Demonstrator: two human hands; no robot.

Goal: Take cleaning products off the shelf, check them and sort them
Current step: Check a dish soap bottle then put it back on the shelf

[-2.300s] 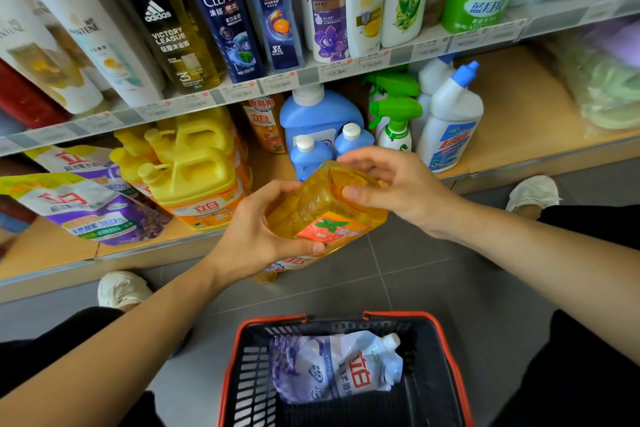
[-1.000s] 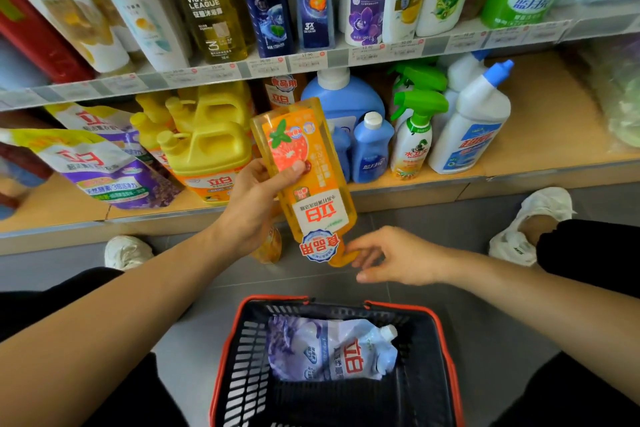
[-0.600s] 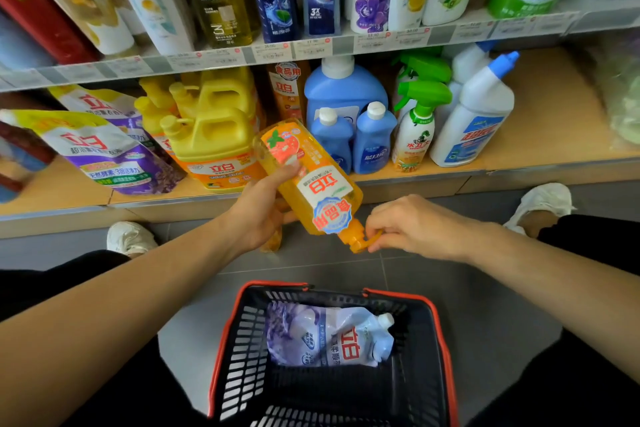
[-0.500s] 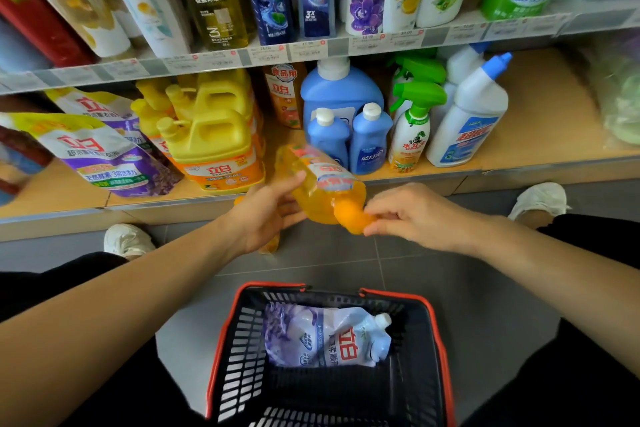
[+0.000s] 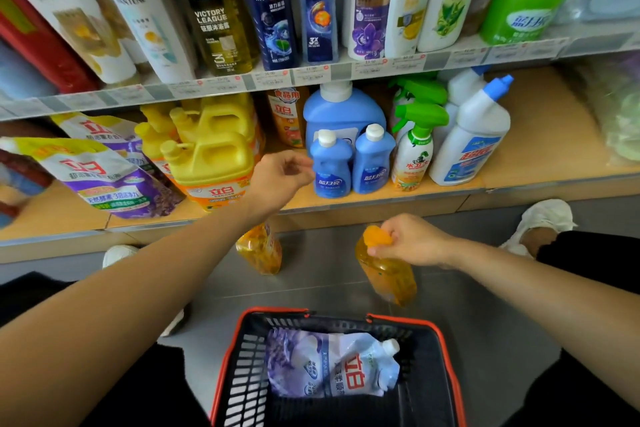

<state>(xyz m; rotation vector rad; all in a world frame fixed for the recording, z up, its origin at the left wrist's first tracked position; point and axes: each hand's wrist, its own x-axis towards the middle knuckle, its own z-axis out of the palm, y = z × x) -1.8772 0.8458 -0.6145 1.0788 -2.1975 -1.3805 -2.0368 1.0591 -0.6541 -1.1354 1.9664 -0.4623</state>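
Now I see right hand (image 5: 414, 241) pinching amber plastic bottle (image 5: 389, 276) by orange cap (image 5: 377, 237), left hand (image 5: 278, 177) loosely curled, empty.

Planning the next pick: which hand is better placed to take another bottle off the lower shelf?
Left. The left hand is empty, up beside the small blue bottles on the lower shelf; the right hand grips the orange bottle by its cap, near the basket.

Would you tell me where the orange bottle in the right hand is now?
Head view, right of centre: the right hand holds the orange bottle by its cap, between the lower shelf and the basket.
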